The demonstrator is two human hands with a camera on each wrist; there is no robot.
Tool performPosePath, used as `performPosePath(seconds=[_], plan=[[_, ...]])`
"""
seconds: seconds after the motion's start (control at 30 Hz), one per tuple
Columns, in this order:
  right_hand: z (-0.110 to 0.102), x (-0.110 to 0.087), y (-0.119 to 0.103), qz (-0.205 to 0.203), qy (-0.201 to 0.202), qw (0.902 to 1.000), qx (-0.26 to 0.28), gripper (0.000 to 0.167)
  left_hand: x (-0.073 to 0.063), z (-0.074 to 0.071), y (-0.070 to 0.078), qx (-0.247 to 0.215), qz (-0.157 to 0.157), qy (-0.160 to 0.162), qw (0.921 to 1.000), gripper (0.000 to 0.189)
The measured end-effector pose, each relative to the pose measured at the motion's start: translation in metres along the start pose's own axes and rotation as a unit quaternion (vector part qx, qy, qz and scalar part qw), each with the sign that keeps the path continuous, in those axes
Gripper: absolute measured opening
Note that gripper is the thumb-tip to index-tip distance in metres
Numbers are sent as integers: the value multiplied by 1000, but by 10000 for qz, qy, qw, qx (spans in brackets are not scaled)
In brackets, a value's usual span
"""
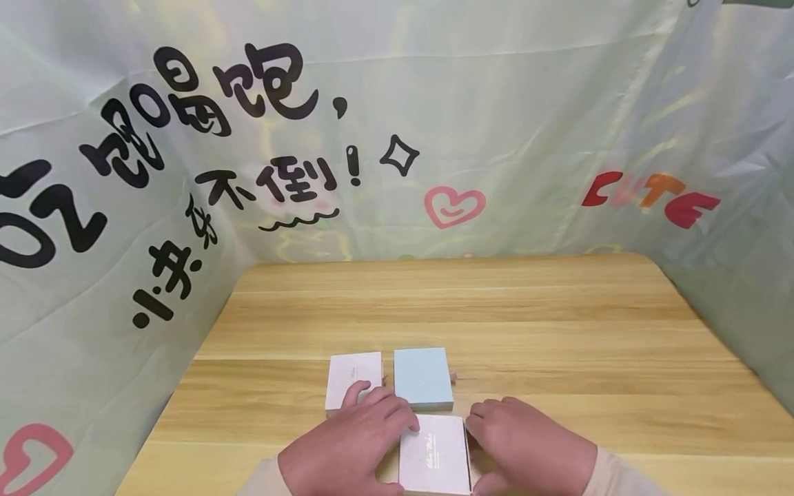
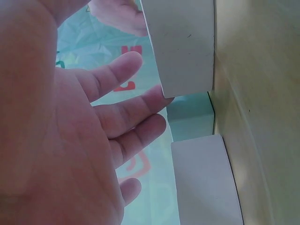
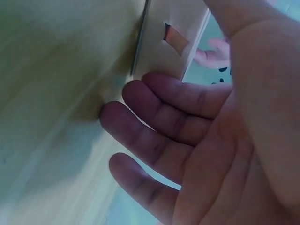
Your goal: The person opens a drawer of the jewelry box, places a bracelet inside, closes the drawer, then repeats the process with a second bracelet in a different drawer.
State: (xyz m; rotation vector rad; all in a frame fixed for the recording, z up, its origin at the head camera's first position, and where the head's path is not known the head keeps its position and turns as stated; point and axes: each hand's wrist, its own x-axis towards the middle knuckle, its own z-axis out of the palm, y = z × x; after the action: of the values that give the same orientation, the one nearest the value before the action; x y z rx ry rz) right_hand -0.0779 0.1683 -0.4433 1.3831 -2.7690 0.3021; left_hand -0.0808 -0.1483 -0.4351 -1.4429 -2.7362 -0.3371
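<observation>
A pale pink box (image 1: 434, 455) with white lettering lies flat at the table's front, between both hands. My left hand (image 1: 353, 441) is at its left side, a fingertip touching the far left corner and the thumb by the near one. In the left wrist view those fingers (image 2: 126, 112) are spread and lightly bent. On the right side, my right hand (image 1: 527, 441) has relaxed fingers close along the box, where a small ribbon tab (image 3: 176, 40) shows in the wall. Just behind sits a light blue box (image 1: 422, 375). Another pink box (image 1: 347, 375), left of it, is partly covered by my left hand.
The wooden table (image 1: 496, 303) extends back to a pale printed curtain (image 1: 527, 117), which hangs along the rear and both sides. A short pink ribbon tab (image 1: 453, 377) sticks out from the blue box's right side.
</observation>
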Motion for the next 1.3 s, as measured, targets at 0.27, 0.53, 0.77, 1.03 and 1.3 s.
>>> performPosePath(seconds=[0.27, 0.53, 0.77, 1.03, 1.3], plan=[[7, 2, 2, -229, 375, 9990, -130, 54, 2, -1, 2, -56, -17, -59, 10000, 68], [1, -1, -2, 191, 14, 9985, 509, 50, 1, -6, 5, 43, -111, -112, 9999, 68], [-3, -4, -8, 466, -72, 9928, 1103, 82, 1, -5, 5, 161, -116, 26, 9998, 76], [-5, -6, -10, 552, 136, 9948, 842, 85, 4, -5, 10, 633, 56, 174, 9978, 78], [-30, -18, -3, 664, 457, 9960, 393, 94, 20, -20, 23, 1047, 79, 512, 9932, 78]])
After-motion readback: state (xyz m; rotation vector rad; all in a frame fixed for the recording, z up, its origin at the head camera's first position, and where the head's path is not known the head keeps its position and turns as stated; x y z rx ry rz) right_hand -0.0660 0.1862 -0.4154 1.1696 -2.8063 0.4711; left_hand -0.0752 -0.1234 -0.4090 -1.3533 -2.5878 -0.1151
